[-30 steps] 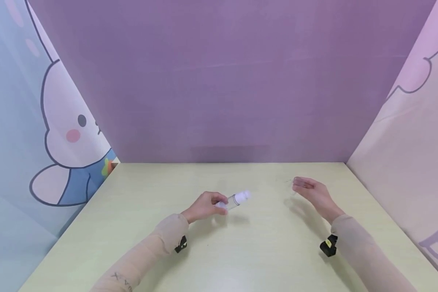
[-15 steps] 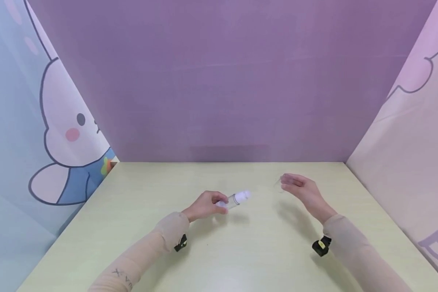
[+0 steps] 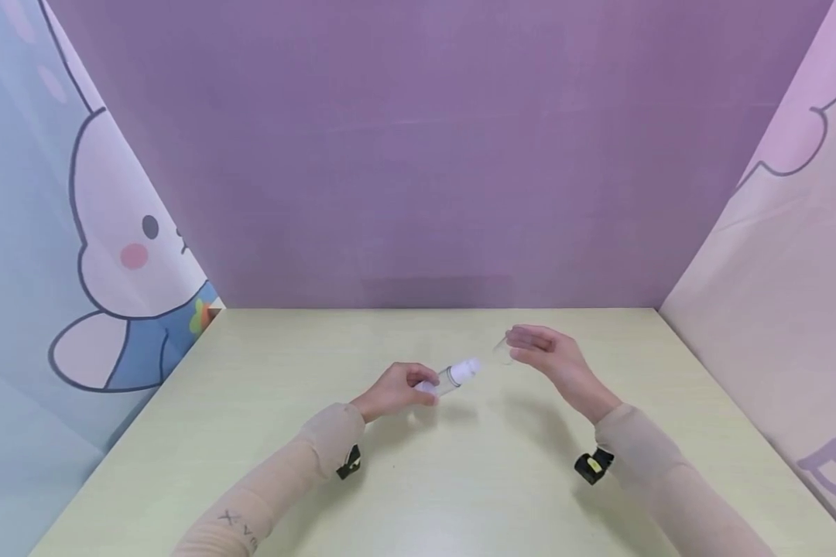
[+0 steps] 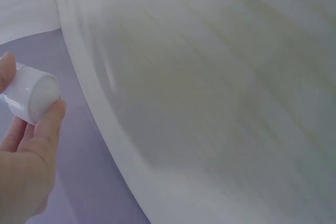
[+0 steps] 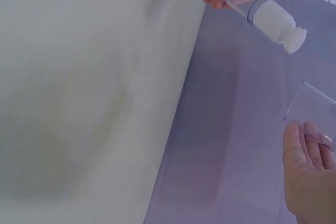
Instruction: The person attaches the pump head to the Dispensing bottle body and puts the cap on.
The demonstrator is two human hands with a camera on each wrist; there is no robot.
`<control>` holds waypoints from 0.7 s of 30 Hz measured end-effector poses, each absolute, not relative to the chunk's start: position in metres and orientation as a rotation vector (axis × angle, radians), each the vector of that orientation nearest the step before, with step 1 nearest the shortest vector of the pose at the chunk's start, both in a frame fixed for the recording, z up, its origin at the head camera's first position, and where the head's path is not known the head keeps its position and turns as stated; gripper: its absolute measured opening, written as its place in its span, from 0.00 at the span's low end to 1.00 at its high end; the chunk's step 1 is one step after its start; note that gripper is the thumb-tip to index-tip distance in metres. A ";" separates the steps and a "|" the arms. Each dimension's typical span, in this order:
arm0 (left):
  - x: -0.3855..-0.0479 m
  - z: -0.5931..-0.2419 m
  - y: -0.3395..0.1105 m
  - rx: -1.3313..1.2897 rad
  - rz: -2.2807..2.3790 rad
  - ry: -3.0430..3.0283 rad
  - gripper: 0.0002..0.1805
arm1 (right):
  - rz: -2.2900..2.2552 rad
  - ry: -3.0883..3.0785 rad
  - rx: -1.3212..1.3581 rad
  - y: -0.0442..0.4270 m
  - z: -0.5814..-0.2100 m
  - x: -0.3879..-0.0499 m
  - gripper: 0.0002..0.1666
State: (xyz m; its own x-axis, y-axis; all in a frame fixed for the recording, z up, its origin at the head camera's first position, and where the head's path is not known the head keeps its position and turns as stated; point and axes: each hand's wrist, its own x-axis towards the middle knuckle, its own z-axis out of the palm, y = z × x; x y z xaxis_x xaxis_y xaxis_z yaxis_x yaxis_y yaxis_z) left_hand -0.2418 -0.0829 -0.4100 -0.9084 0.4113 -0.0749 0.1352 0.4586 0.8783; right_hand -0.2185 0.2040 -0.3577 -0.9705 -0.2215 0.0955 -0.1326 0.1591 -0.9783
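A clear pump bottle [image 3: 454, 377] with a white pump head leans to the right above the table, its lower end gripped by my left hand [image 3: 393, 391]. The left wrist view shows the bottle's round white base [image 4: 42, 98] between thumb and fingers. To the right, my right hand [image 3: 556, 362] holds a clear, see-through cap [image 3: 501, 352], whose open end faces the pump head. In the right wrist view a gap separates the cap [image 5: 311, 109] from the white pump head [image 5: 278, 24]. The right thumb is hidden in that view.
Both hands are over a pale wood-look table [image 3: 418, 487]. A purple panel [image 3: 432, 155] rises at its back edge. Printed cloth walls stand at the left [image 3: 132, 278] and right [image 3: 787, 286]. Small black wrist devices hang beneath both sleeves.
My right hand has moved left with the cap, closing in on the bottle. The left hand and bottle have stayed almost still.
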 end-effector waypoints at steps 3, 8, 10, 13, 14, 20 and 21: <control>-0.242 -0.410 -0.082 0.465 1.438 2.425 0.19 | -1.971 2.315 -0.368 0.196 -0.356 -0.218 0.35; -0.242 -0.410 -0.081 0.469 1.463 2.400 0.19 | -1.966 2.274 -0.402 0.184 -0.352 -0.214 0.35; -0.241 -0.410 -0.081 0.463 1.466 2.401 0.18 | -1.962 2.262 -0.412 0.181 -0.351 -0.212 0.35; -0.241 -0.409 -0.080 0.452 1.470 2.402 0.18 | -1.971 2.248 -0.410 0.177 -0.349 -0.212 0.35; -0.241 -0.409 -0.080 0.450 1.472 2.401 0.18 | -1.973 2.247 -0.407 0.176 -0.349 -0.212 0.35; -0.241 -0.409 -0.080 0.441 1.478 2.396 0.19 | -1.973 2.250 -0.382 0.173 -0.350 -0.212 0.35; -0.242 -0.409 -0.080 0.440 1.478 2.397 0.19 | -1.974 2.249 -0.380 0.173 -0.350 -0.212 0.35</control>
